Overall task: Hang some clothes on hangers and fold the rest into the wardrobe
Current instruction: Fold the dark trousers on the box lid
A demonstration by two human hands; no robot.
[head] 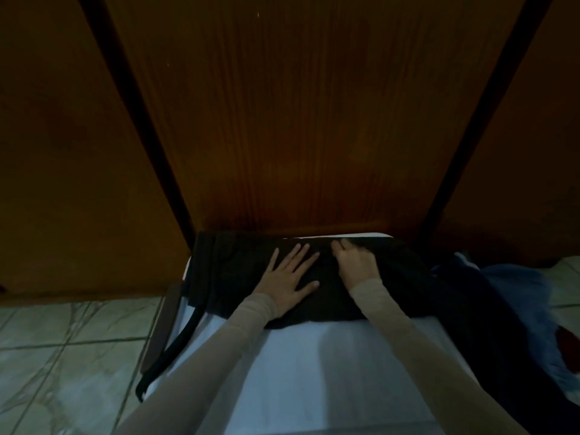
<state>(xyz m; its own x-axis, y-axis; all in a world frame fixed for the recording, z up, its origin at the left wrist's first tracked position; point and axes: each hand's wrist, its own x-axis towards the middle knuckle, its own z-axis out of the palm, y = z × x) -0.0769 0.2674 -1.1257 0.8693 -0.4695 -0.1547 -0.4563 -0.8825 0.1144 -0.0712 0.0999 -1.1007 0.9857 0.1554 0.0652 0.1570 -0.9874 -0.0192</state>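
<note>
A black garment [232, 271] lies spread across the far end of a white surface [314, 372], right against the wooden wardrobe doors [298, 120]. My left hand [288, 277] rests flat on the garment with its fingers spread. My right hand [356, 265] sits just to its right, fingers curled and pinching a fold of the black cloth near its far edge. Both arms wear beige sleeves.
A heap of dark and blue clothes [508, 296] lies at the right of the white surface. A dark strap [175, 346] and a brown strip [163, 328] hang off its left side. Pale tiled floor [62, 356] spreads to the left. The wardrobe doors are closed.
</note>
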